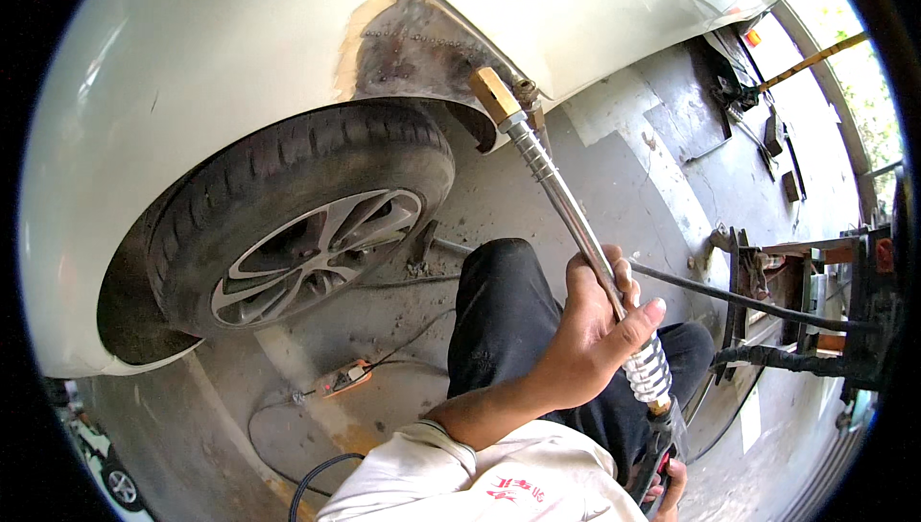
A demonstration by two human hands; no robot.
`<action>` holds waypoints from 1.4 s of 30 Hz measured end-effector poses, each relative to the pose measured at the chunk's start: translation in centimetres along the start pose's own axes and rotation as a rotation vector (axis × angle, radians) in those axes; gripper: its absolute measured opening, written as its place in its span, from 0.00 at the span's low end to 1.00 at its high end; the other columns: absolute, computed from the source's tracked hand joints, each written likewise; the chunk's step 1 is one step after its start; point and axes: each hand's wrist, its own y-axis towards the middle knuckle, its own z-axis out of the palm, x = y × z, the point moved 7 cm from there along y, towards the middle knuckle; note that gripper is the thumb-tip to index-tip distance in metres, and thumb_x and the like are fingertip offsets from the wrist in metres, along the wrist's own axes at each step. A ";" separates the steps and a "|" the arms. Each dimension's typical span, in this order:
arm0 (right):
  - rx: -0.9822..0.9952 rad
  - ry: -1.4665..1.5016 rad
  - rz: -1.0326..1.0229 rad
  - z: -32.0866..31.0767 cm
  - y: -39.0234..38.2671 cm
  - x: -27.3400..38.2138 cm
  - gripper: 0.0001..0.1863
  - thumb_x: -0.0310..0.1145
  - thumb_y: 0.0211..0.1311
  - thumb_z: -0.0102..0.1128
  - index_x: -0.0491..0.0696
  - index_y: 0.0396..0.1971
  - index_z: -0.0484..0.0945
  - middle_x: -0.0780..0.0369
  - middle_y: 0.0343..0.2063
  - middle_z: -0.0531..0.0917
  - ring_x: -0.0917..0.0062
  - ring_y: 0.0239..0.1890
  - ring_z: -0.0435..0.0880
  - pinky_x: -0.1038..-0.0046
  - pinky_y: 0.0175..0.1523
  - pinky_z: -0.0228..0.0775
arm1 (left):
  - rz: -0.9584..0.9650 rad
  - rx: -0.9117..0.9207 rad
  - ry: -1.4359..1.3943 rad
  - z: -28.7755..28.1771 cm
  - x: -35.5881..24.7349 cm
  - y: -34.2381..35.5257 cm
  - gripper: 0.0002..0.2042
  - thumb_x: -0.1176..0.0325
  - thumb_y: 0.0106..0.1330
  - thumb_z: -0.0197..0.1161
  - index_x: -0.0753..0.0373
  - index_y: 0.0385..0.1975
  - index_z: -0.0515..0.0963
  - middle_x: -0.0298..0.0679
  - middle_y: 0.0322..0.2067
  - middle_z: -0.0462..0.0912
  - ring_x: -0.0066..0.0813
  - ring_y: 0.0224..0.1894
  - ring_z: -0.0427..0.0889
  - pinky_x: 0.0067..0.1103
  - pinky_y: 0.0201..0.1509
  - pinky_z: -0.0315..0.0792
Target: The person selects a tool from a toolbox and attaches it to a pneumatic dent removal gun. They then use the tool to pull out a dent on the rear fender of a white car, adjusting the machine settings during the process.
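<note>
A long metal-shafted pulling tool (566, 201) slants across the middle, with a brass-coloured hexagonal head, a thin spring behind it and a thick coil spring near the handle. My left hand (600, 330) is closed around the shaft just above the thick spring. Low in the picture my right hand (674, 491), partly cut off, wraps around the black handle (655, 460), which has a red part. The brass head overlaps a bare, welded metal patch (413, 47) on the white car body (240, 33); whether it touches cannot be told.
The car's wheel (317, 244) stands left of my knees. Behind the tool head runs a thin rod (451, 11). An orange-and-white power strip (345, 378) and cables lie on the grey floor. A thick black cable (748, 301) leads to a metal frame (796, 282) at right.
</note>
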 end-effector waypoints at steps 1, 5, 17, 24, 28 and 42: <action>0.173 0.262 0.072 -1.0 1.9 -1.0 0.15 0.47 0.50 0.56 0.49 0.24 0.73 0.69 0.15 0.69 0.89 0.11 0.63 0.88 0.15 0.56 | 0.006 0.000 -0.018 0.1 -0.1 0.0 0.25 0.70 0.64 0.56 0.64 0.52 0.47 0.37 0.38 0.56 0.18 0.41 0.62 0.12 0.44 0.67; 0.224 0.219 0.051 -1.5 1.8 -0.6 0.16 0.46 0.52 0.54 0.47 0.30 0.75 0.69 0.15 0.70 0.89 0.11 0.63 0.88 0.15 0.56 | 0.119 -0.045 -0.102 -0.7 0.4 -0.1 0.19 0.74 0.64 0.55 0.62 0.50 0.54 0.37 0.38 0.62 0.21 0.41 0.66 0.19 0.45 0.66; 0.370 0.231 0.099 3.7 -0.6 0.1 0.18 0.45 0.51 0.54 0.44 0.32 0.72 0.66 0.19 0.71 0.88 0.14 0.64 0.88 0.19 0.56 | -0.003 -0.141 -0.234 -2.1 1.8 4.1 0.10 0.60 0.67 0.55 0.58 0.38 0.67 0.33 0.15 0.69 0.27 0.18 0.73 0.28 0.25 0.72; 0.419 0.243 0.120 2.0 0.4 0.5 0.19 0.45 0.50 0.53 0.43 0.32 0.72 0.65 0.20 0.72 0.87 0.14 0.64 0.85 0.19 0.58 | 0.004 -0.239 0.160 -2.0 3.8 1.8 0.09 0.63 0.65 0.56 0.62 0.34 0.68 0.33 0.15 0.69 0.24 0.18 0.71 0.26 0.28 0.71; 0.334 0.218 0.093 -0.1 -0.5 -0.1 0.17 0.44 0.51 0.53 0.44 0.30 0.72 0.66 0.19 0.71 0.87 0.13 0.63 0.85 0.17 0.55 | -0.157 -0.246 -0.253 -0.2 8.0 -0.8 0.08 0.65 0.68 0.53 0.61 0.31 0.67 0.34 0.14 0.67 0.25 0.18 0.70 0.26 0.28 0.71; 0.374 0.210 0.088 2.3 -0.8 0.1 0.20 0.43 0.49 0.56 0.43 0.36 0.71 0.66 0.16 0.71 0.88 0.12 0.63 0.87 0.17 0.58 | -0.109 -0.117 -0.233 0.7 5.2 1.2 0.18 0.53 0.70 0.46 0.63 0.28 0.66 0.37 0.14 0.68 0.28 0.19 0.72 0.27 0.30 0.71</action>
